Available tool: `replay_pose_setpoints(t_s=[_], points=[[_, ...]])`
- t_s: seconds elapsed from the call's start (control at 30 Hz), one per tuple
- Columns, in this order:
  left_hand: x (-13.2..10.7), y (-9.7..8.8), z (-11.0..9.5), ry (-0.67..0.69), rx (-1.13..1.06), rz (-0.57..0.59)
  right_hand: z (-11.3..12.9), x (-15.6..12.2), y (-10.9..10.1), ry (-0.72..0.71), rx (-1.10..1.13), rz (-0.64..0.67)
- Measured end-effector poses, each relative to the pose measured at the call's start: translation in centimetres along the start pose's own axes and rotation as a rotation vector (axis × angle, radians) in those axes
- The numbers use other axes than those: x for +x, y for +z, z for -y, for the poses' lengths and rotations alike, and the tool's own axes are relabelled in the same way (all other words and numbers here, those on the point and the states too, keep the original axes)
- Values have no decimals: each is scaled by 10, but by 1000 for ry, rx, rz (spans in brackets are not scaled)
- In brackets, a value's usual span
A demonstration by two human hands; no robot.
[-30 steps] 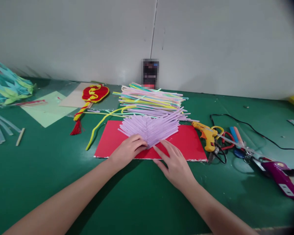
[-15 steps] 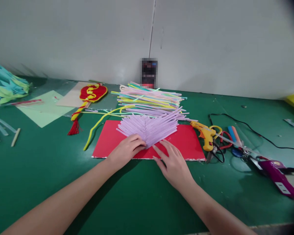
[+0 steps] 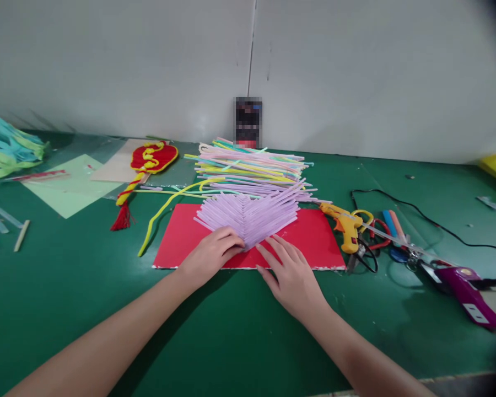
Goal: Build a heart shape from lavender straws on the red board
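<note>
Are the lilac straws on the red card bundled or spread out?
Spread: the thin lilac straws fan out in a V on the rectangular red card.

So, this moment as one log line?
left hand touching lilac straw fan | right hand at its tip | red card underneath

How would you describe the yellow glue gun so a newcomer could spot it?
Start at the red card on the green table. Just off its far right corner lies the glue gun. Its body is yellow; the similar purple tool lies farther right.

Red card [image 3: 314, 242] sits slightly further left in view — camera drift.
</note>
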State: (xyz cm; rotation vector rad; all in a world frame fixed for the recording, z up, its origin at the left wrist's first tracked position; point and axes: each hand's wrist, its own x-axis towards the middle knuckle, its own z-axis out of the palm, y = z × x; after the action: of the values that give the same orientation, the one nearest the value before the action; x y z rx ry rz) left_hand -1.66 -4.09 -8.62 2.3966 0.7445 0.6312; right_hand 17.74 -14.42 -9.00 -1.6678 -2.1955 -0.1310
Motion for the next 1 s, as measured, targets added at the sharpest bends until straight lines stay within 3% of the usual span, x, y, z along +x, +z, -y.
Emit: replay_pose_setpoints(t_s=[0.2,0.4,0.77,1.0], points=[[1,0,1,17,-1,0,0,0,1,16,26,-4],[1,0,2,32,13,4,-4,6,-1,106,43,-106],[1,-1,1,28,9,-2,-6,10,4,93,24,-73],[2,-1,2,41,-1,-5,-10,9,-3,92,88,-181]])
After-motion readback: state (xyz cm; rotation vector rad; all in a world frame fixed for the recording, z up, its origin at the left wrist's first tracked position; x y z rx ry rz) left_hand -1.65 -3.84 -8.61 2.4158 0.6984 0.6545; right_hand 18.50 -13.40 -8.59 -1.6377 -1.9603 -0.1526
